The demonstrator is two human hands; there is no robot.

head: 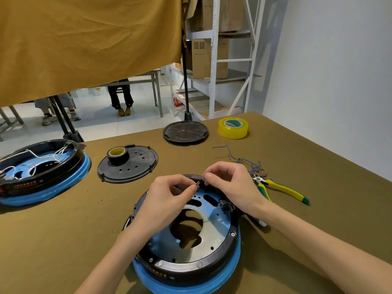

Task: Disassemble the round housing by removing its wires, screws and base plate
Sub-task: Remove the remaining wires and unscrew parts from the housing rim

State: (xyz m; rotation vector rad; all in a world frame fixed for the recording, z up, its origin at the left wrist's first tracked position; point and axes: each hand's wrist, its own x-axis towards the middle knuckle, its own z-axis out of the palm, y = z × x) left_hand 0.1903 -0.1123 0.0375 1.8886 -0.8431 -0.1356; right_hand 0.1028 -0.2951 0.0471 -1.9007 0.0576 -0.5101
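Nearest the camera sat the round housing point(186, 236), black-rimmed on a blue skirt, its metal base plate point(214, 230) exposed inside, resting near the front edge of the olive-covered table point(63, 240). Both hands worked over its far rim. Left hand point(171, 194) was curled narrow, thumb and forefinger pinching a small brass-tipped connector point(198, 183); right hand point(229, 181) pinched the same piece from the other side, fingertips almost meeting. Cut blue wires point(248, 162) and yellow-green pliers point(282, 188) lay just right of the right hand. Bare cloth stretched left of the housing, before a second housing point(42, 172) at the table's left edge.
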